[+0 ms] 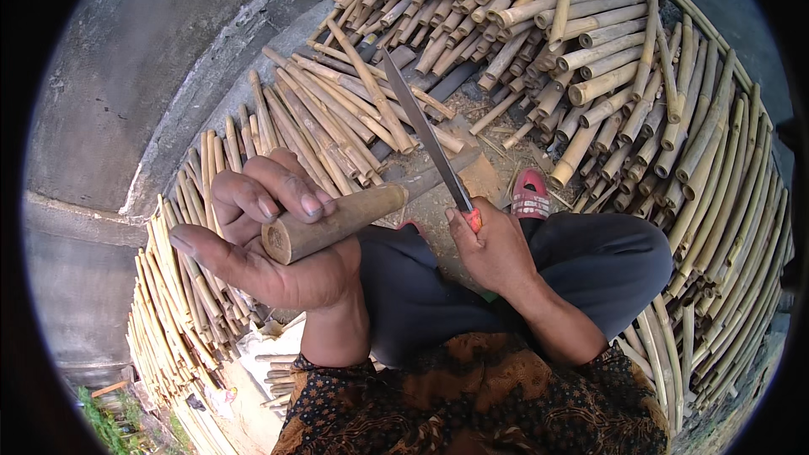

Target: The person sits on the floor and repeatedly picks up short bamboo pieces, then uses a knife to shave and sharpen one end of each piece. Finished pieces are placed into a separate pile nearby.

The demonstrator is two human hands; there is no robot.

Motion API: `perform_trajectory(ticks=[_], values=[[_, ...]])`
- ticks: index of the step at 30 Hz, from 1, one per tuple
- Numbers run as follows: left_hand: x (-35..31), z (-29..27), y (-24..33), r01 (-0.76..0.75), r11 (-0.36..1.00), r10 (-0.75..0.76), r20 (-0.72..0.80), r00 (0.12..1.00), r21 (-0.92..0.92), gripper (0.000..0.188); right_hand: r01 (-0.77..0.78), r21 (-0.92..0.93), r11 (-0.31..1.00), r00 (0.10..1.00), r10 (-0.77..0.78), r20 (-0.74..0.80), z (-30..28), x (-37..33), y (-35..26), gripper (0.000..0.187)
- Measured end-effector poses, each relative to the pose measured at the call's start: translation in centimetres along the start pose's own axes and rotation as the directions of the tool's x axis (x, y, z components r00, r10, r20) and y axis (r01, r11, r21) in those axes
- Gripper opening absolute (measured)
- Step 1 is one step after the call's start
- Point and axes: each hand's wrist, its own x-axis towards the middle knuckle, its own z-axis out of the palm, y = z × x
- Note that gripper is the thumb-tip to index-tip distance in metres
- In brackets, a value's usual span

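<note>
My left hand (286, 240), palm turned up, has its fingers bent over the near end of a bamboo piece (350, 212). That end face is closed and faces me; the piece points away to the upper right, with a node partway along it. In my right hand (497, 248) is a machete (430, 131), gripped by its red handle, the long dark blade pointing up and to the left. The blade crosses in front of the bamboo's far part. Whether it touches the bamboo I cannot tell.
Cut bamboo poles (602, 50) are stacked high at the far right, with more rows (725, 227) along the right. Other bamboo sticks (320, 105) lie at the left, beside a grey wall (126, 76). My folded legs (590, 257) and a red sandal (530, 194) are below the machete.
</note>
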Motion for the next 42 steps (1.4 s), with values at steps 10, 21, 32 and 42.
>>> perform_trajectory(ticks=[10, 21, 32, 42], values=[[0.2, -0.1, 0.0, 0.009, 1.0, -0.009, -0.077, 0.997, 0.005, 0.072, 0.012, -0.049, 0.999, 1.0, -0.011, 0.018, 0.5, 0.4, -1.0, 0.029], [-0.3, -0.9, 0.1, -0.047, 0.995, 0.056, 0.107, 0.993, -0.084, 0.071, -0.057, -0.02, 0.998, 0.998, 0.056, -0.025, 0.0, 0.4, -1.1, 0.031], [0.6, -1.2, -0.1, 0.05, 0.975, -0.004, 0.206, 0.978, -0.218, 0.08, -0.012, -0.021, 1.0, 1.0, 0.012, -0.006, -0.3, 0.0, -1.3, 0.028], [1.4, -2.5, -0.1, 0.077, 0.977, -0.025, 0.251, 0.968, -0.198, 0.078, 0.055, -0.112, 0.992, 0.998, -0.052, 0.027, 0.6, 1.8, 1.1, 0.029]])
